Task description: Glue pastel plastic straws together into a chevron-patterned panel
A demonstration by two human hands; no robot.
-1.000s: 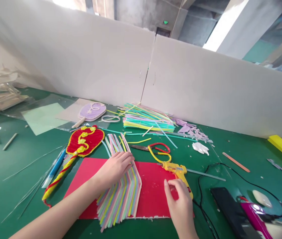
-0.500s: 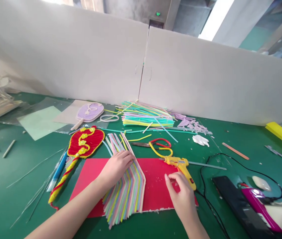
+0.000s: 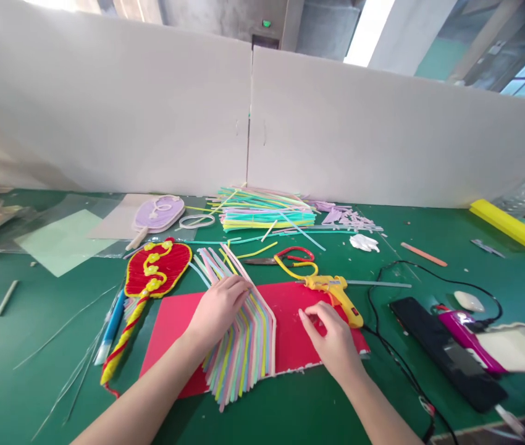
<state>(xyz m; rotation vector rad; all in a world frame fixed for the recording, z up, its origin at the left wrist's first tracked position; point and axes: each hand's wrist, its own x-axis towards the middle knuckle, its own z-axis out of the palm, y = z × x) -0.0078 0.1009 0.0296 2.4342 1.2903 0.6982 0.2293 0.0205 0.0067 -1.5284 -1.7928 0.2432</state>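
My left hand [image 3: 223, 304] presses down on a flat panel of pastel pipe cleaners [image 3: 244, 352], its fingers bent together over their upper part. The strips lie side by side and bend at an angle, with loose ends spreading at top and bottom. Under them is a red board [image 3: 290, 303] with a ragged white front edge. My right hand [image 3: 330, 334] hovers over the board's right side, thumb and fingers loosely curved, with nothing visible between them. Just beyond it lies a yellow glue gun [image 3: 336, 295] with a glue stick in its back. Scissors [image 3: 290, 261] rest behind the board.
At left lie a red and yellow fan [image 3: 159, 267], a blue pen-like tool [image 3: 112, 327] and thin wires. A purple fan [image 3: 158, 213] and a pipe cleaner bundle [image 3: 267, 213] are near the white partition [image 3: 336, 123]. A black phone [image 3: 445, 352], power strip [image 3: 469, 340] and cables lie right.
The camera view has shifted, moving background things leftward. My left hand stays on the pipe cleaners. My right hand remains over the board, its thumb and fingertips slightly closer together.
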